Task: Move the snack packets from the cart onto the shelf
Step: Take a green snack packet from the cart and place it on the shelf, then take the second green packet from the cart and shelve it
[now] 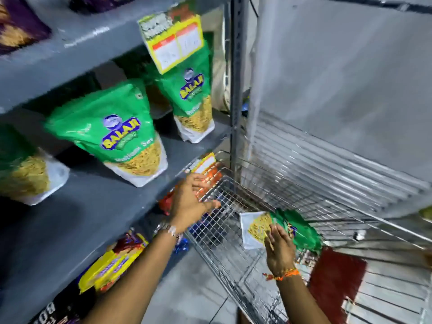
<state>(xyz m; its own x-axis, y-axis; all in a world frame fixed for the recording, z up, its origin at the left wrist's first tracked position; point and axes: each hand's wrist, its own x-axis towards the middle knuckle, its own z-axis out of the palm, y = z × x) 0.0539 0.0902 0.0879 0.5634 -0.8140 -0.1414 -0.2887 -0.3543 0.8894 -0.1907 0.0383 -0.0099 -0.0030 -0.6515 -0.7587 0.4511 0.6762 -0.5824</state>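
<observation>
Several green snack packets stand upright on the grey shelf point(88, 206): one in the middle point(109, 132), one further right point(194, 99), one at the left edge point(21, 164). Another green packet point(280, 226) lies in the wire cart point(222, 230); my right hand point(279, 251) rests on its near end, fingers laid over it. My left hand point(191, 197) hovers over the cart's left rim, fingers spread, holding nothing.
A yellow price tag point(174, 40) hangs from the shelf above. Orange packets point(208, 178) and yellow packets point(112, 265) sit on lower shelves. A grey wall panel point(339, 78) rises behind the cart. A red mat point(336, 277) lies beneath the cart.
</observation>
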